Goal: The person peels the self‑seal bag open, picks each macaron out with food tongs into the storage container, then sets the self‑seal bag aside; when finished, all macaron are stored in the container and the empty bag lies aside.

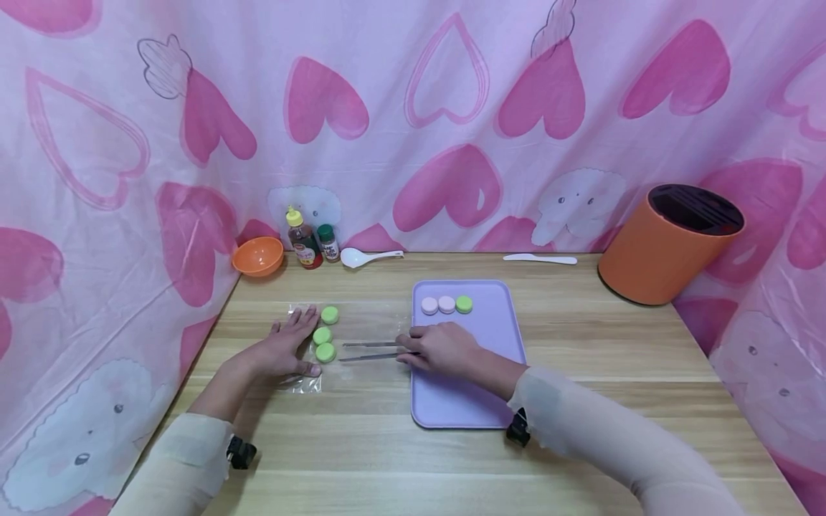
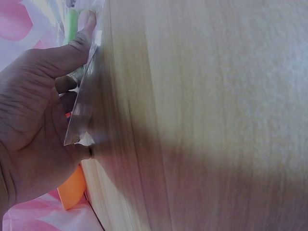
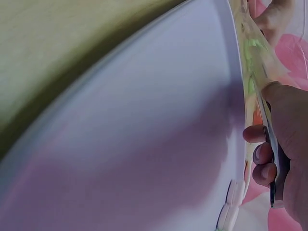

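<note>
My left hand (image 1: 284, 347) rests spread on the left end of a clear plastic bag (image 1: 371, 315) lying on the table. Beside its fingers, three green macarons (image 1: 323, 335) form an uneven column at the bag; whether they lie inside it I cannot tell. In the left wrist view the thumb (image 2: 72, 55) touches the clear film. My right hand (image 1: 445, 347) grips metal tongs (image 1: 371, 356), whose two spread arms point left over the bag toward the macarons, with nothing between the tips. Below that hand is a lilac tray (image 1: 461, 401), carrying two pink macarons (image 1: 438, 305) and one green macaron (image 1: 464, 304).
Along the back stand an orange bowl (image 1: 258, 256), a yellow-capped syrup bottle (image 1: 303, 240) and a green-capped jar (image 1: 328, 244). A white spoon (image 1: 361, 258) and white knife (image 1: 540, 259) lie near the curtain. An orange knife block (image 1: 665, 247) stands at the back right.
</note>
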The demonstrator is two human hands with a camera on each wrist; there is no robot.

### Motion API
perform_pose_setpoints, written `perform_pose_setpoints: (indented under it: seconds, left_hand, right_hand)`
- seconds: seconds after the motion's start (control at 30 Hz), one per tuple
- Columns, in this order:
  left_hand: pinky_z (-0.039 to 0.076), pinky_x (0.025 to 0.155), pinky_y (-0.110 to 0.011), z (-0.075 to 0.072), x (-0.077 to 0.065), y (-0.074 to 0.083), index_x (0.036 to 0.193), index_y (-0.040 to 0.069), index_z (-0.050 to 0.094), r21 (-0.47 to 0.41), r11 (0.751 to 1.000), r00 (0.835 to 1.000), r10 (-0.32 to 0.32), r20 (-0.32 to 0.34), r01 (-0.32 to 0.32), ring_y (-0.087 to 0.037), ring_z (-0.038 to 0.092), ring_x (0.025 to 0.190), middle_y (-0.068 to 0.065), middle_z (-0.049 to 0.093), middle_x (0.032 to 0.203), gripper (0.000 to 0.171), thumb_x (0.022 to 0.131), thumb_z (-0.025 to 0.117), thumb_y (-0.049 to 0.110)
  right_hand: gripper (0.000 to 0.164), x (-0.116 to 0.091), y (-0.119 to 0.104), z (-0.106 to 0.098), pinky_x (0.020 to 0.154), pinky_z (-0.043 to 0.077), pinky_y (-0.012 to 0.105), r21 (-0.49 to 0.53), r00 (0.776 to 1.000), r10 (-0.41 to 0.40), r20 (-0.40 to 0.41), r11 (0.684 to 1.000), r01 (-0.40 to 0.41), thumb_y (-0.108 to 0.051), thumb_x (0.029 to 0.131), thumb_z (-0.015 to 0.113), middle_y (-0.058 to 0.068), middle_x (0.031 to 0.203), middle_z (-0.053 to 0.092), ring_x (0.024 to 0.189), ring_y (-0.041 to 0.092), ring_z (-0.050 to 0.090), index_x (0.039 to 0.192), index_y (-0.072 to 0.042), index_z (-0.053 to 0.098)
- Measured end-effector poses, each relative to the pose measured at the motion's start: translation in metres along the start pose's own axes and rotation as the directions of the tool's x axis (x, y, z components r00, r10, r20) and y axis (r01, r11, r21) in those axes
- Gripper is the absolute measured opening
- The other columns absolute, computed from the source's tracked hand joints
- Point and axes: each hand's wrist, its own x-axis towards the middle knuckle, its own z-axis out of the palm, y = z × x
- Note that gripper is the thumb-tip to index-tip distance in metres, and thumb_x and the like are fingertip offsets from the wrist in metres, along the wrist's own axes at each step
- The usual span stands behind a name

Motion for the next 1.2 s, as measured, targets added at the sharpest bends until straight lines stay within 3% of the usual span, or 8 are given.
perform_pose_setpoints:
  seconds: [0.33,0.57,0.8,1.2]
  left_hand:
    - [-0.01,0.132,-0.078,-0.001,0.001,0.001,0.178,0.01,0.006,-0.004,1.0,1.0,-0.002,0.001,0.002,-0.049,-0.017,0.171,-0.015,-0.008,0.187,0.128,0.09,0.087,0.053]
    - [-0.01,0.13,-0.081,-0.002,-0.003,0.005,0.178,0.005,0.008,-0.015,1.0,1.0,0.009,-0.003,-0.009,-0.053,-0.015,0.17,-0.02,-0.006,0.186,0.127,0.09,0.089,0.049]
    - [-0.009,0.13,-0.081,-0.002,-0.004,0.007,0.178,0.005,0.009,-0.013,1.0,1.0,0.009,-0.005,-0.009,-0.054,-0.014,0.17,-0.02,-0.005,0.187,0.127,0.09,0.089,0.049]
    - [-0.008,0.131,-0.081,-0.001,-0.003,0.005,0.178,0.006,0.009,-0.005,1.0,1.0,0.011,-0.013,-0.011,-0.053,-0.014,0.17,-0.019,-0.005,0.187,0.126,0.09,0.089,0.049]
  right_hand:
    - [0.032,0.013,-0.008,0.006,0.051,0.055,0.034,0.01,1.0,0.0,0.01,1.0,0.0,-0.048,0.109,0.069,-0.005,0.094,0.069,0.063,0.017,0.07,0.127,-0.023,0.077]
    - [0.034,0.019,-0.012,0.007,0.05,0.053,0.035,0.0,0.999,0.012,0.038,1.0,-0.012,-0.049,0.109,0.067,-0.004,0.091,0.067,0.06,0.016,0.066,0.127,-0.022,0.077]
    - [0.04,0.024,-0.014,0.007,0.051,0.054,0.034,-0.022,0.998,0.013,0.064,1.0,-0.011,-0.051,0.11,0.066,-0.004,0.095,0.069,0.061,0.015,0.066,0.136,-0.023,0.076]
    - [0.039,0.026,-0.016,0.005,0.056,0.059,0.035,-0.015,0.997,0.006,0.076,1.0,-0.005,-0.049,0.111,0.065,-0.005,0.1,0.074,0.067,0.016,0.072,0.134,-0.021,0.078]
